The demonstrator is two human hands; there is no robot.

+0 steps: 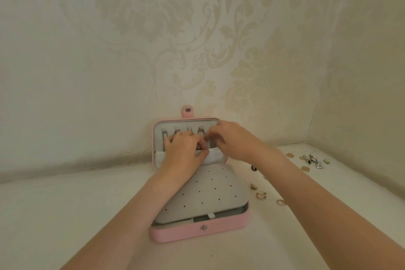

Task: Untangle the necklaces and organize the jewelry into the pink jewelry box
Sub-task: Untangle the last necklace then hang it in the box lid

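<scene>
Pink jewelry box (197,233) open; necklaces (166,135) hang inside lid.

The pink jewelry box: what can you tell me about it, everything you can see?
The pink jewelry box stands open on a pale surface, its lid propped upright against the patterned wall, a snap tab on top. It is lined in pale grey; silvery chains hang inside the lid above a fabric pocket. A grey panel dotted with small holes lies tilted over the base. Both hands, left and right, work at the lid.
</scene>
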